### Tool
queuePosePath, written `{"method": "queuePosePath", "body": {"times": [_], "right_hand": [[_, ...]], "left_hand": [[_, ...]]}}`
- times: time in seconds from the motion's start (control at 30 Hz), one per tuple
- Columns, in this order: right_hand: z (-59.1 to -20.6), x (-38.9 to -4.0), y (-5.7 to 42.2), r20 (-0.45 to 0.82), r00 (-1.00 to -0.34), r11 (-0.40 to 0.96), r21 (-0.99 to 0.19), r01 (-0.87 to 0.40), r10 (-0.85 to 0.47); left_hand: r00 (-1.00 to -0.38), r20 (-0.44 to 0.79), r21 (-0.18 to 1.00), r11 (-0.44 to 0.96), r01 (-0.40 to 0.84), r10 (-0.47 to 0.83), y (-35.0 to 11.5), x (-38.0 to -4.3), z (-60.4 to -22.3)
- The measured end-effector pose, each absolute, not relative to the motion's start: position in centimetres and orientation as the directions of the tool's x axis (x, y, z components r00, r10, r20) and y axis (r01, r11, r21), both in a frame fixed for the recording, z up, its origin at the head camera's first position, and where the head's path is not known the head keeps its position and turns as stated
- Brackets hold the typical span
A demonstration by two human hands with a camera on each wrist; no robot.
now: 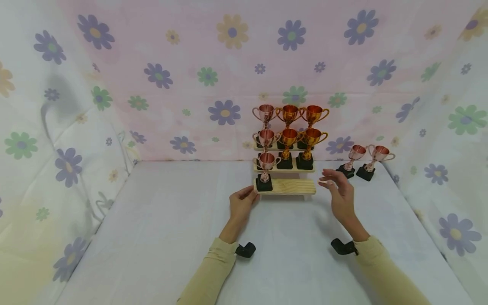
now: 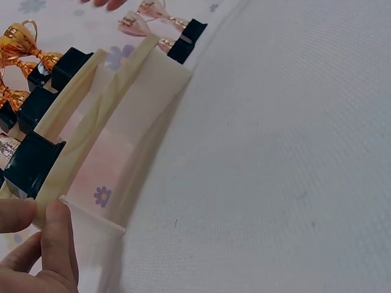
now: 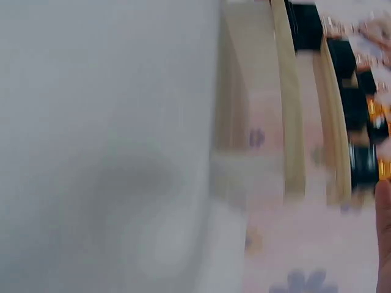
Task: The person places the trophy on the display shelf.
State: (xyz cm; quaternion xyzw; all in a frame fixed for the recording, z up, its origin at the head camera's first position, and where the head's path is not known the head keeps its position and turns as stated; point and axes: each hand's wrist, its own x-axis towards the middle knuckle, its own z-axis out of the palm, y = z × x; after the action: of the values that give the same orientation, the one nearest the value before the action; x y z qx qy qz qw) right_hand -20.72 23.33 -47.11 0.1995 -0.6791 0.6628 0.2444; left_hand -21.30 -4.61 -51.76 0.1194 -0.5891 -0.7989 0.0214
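A stepped wooden display shelf (image 1: 293, 187) holds small trophy cups on black bases. My left hand (image 1: 242, 204) pinches the left end of its lowest board (image 2: 91, 131) between thumb and fingers, beside a rose-gold trophy (image 1: 265, 168) standing there. My right hand (image 1: 340, 198) hovers just right of the lowest board, fingers loosely bent with nothing in them. In the right wrist view only part of a finger (image 3: 384, 235) shows at the edge. Gold trophies (image 1: 307, 148) fill the middle and right of the two upper boards, with a rose-gold trophy (image 1: 266, 137) at the left of each.
Two more rose-gold trophies (image 1: 375, 159) stand on the white tabletop (image 1: 171, 228) to the right of the shelf, past my right hand. Flower-printed cloth (image 1: 183, 106) hangs behind the table and at both sides. Clear supports (image 2: 149, 91) hold up the lowest board.
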Motion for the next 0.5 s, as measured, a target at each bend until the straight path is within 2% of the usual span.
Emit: {"method": "queuePosePath", "body": {"times": [0.1,0.2,0.33,0.5], "right_hand": [[-47.3,-20.9,26.1,0.617,-0.770,0.044,-0.784,-0.619,0.161],[-47.6,-21.3,28.7,0.598,-0.749,0.155,-0.800,-0.579,0.286],[-46.8,-21.4,30.8,0.498,-0.743,0.314,-0.865,-0.390,0.447],[-47.4,-23.3,33.4,0.269,-0.791,0.311,-0.945,-0.104,0.550]], "left_hand": [[-0.971,-0.162,0.950,-0.296,-0.104,-0.179,-4.6,-21.3,-51.8],[-0.970,-0.164,0.948,-0.299,-0.105,-0.179,-4.7,-21.4,-51.9],[-0.969,-0.166,0.948,-0.299,-0.107,-0.181,-4.7,-21.6,-52.0],[-0.970,-0.162,0.944,-0.316,-0.098,-0.183,-4.7,-21.4,-52.0]]}}
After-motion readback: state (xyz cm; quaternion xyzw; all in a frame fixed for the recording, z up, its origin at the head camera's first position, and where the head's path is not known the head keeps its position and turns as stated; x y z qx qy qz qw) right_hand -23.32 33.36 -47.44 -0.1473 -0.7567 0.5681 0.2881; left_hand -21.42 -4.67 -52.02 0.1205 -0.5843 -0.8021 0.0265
